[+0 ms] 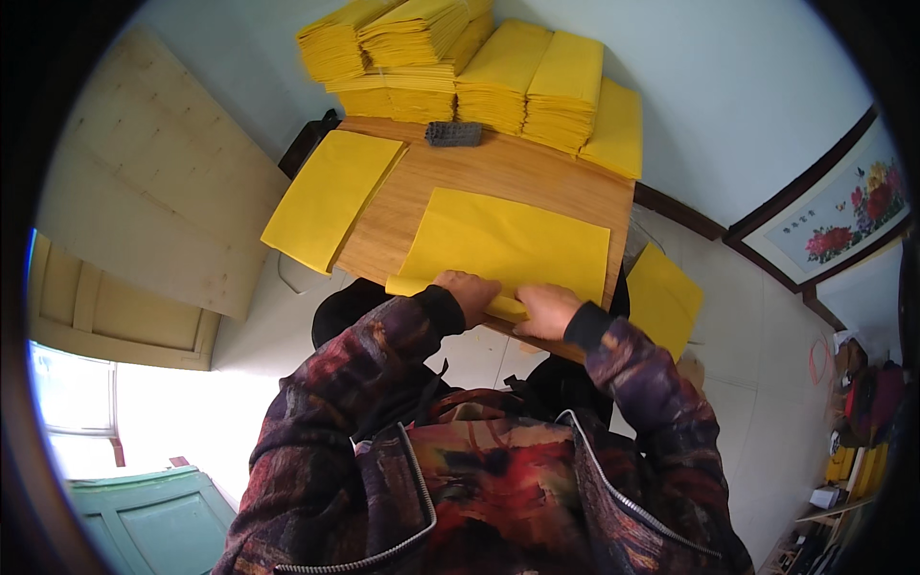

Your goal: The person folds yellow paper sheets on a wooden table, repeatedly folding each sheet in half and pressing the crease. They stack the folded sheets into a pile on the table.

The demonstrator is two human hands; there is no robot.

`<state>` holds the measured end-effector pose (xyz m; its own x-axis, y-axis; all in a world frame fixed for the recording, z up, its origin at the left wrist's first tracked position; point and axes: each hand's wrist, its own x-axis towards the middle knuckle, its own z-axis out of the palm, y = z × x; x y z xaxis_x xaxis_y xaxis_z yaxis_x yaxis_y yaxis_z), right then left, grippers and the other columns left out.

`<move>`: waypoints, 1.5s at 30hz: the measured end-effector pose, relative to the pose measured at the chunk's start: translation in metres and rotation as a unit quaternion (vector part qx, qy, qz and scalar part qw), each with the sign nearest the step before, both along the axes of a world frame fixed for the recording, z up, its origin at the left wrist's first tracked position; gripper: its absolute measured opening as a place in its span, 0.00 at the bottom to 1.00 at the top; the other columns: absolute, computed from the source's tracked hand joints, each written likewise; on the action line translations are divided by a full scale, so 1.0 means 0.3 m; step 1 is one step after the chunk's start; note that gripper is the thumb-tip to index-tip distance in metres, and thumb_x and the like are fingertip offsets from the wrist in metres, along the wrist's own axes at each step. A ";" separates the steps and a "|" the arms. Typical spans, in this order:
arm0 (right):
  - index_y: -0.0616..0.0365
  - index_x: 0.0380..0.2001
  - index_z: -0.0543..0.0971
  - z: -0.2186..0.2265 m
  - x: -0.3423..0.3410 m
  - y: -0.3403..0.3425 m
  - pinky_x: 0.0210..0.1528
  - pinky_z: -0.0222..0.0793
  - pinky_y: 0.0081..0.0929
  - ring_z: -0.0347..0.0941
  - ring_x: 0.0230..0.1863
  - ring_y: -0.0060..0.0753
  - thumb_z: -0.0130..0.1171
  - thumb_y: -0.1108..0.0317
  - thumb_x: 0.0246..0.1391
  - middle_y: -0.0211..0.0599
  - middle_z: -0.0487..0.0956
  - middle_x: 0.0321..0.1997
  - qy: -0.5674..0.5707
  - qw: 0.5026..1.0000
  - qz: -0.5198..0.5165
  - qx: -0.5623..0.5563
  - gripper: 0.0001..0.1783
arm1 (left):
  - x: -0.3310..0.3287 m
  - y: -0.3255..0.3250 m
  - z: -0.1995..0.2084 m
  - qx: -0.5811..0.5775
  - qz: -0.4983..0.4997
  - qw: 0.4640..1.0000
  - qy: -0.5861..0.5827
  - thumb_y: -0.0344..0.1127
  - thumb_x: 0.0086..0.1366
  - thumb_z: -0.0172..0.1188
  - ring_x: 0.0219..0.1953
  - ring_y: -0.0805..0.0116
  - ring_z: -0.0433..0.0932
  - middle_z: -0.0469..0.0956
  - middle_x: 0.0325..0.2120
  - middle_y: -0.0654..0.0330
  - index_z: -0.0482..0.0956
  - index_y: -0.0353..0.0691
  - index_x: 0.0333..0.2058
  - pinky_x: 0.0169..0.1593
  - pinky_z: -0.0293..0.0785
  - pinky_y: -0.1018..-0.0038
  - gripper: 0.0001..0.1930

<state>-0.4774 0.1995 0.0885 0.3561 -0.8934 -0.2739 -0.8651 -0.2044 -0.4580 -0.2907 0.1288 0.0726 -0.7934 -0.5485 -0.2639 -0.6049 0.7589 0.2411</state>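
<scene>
A yellow sheet (508, 240) lies flat on a wooden table (383, 225), its near edge turned over into a narrow roll (407, 286). Whether it is paper or thin cloth I cannot tell. My left hand (468, 295) is closed over this rolled edge near its middle. Just to the right, my right hand (548, 310) grips the same edge, fingers curled and thumb toward me. Both hands are close together at the table's front edge, and the fingertips are partly hidden. To the left lies a flat stack of yellow sheets (335, 196), slightly overhanging the table.
Folded yellow bundles (517, 77) are piled along the table's back, with a dark grey cloth-like block (453, 134) before them. Another yellow sheet (663, 302) sits lower, off the right side. A framed flower picture (843, 206) leans at right; a large board (158, 163) stands left.
</scene>
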 end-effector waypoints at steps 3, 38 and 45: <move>0.64 0.33 0.74 -0.007 0.041 0.047 0.39 0.71 0.45 0.76 0.37 0.55 0.63 0.65 0.39 0.54 0.78 0.31 0.088 0.985 -0.019 -0.148 0.17 | 0.003 -0.056 -0.001 0.117 -0.043 0.992 -0.019 0.46 0.49 0.66 0.37 0.50 0.79 0.79 0.33 0.53 0.76 0.44 0.37 0.41 0.73 0.57 0.19; 0.63 0.29 0.72 0.005 -0.013 0.046 0.36 0.71 0.44 0.77 0.39 0.48 0.61 0.71 0.40 0.49 0.79 0.30 0.144 0.959 -0.028 -0.243 0.12 | 0.039 -0.048 0.014 0.055 -0.009 0.998 -0.017 0.42 0.48 0.62 0.37 0.50 0.79 0.80 0.31 0.50 0.78 0.43 0.38 0.41 0.74 0.60 0.17; 0.63 0.29 0.73 0.020 -0.034 0.022 0.36 0.72 0.43 0.77 0.36 0.53 0.60 0.72 0.41 0.51 0.78 0.28 -0.011 0.999 0.011 0.032 0.10 | 0.051 -0.055 0.021 -0.063 -0.011 0.998 -0.018 0.43 0.49 0.63 0.38 0.52 0.79 0.80 0.31 0.51 0.78 0.44 0.37 0.41 0.74 0.59 0.17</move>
<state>-0.4875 0.2063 0.0946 0.3825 -0.8659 -0.3224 -0.8502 -0.1933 -0.4897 -0.2754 0.1124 0.0789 -0.7964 -0.5625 -0.2221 -0.5949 0.7947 0.1205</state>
